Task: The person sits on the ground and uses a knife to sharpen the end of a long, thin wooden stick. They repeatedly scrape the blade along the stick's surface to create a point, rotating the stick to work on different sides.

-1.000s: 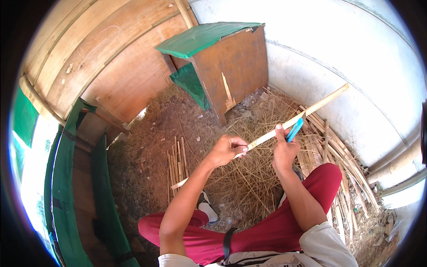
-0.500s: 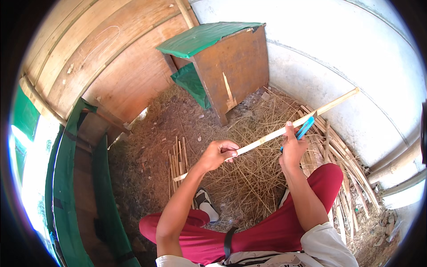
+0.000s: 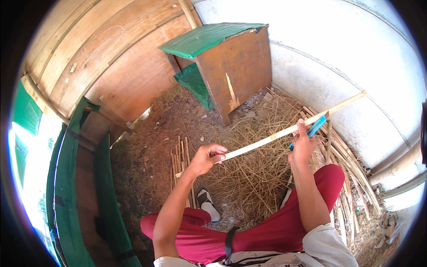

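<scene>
My left hand pinches the near end of a long pale bamboo strip that runs up and to the right toward the white wall. My right hand grips a blue-handled knife laid against the strip, thumb pressed on the strip's top. Below both hands lies a heap of thin dry shavings on the dirt floor. My legs in red trousers are folded under me, with one sandalled foot showing.
A short bundle of split sticks lies left of my left hand. More long bamboo strips are stacked along the white wall at right. A wooden box with a green top stands ahead. A green-edged wooden frame runs along the left.
My right hand with the knife has slid farther right and up along the strip. My left hand has pulled back toward me, and the strip's far end has shifted right.
</scene>
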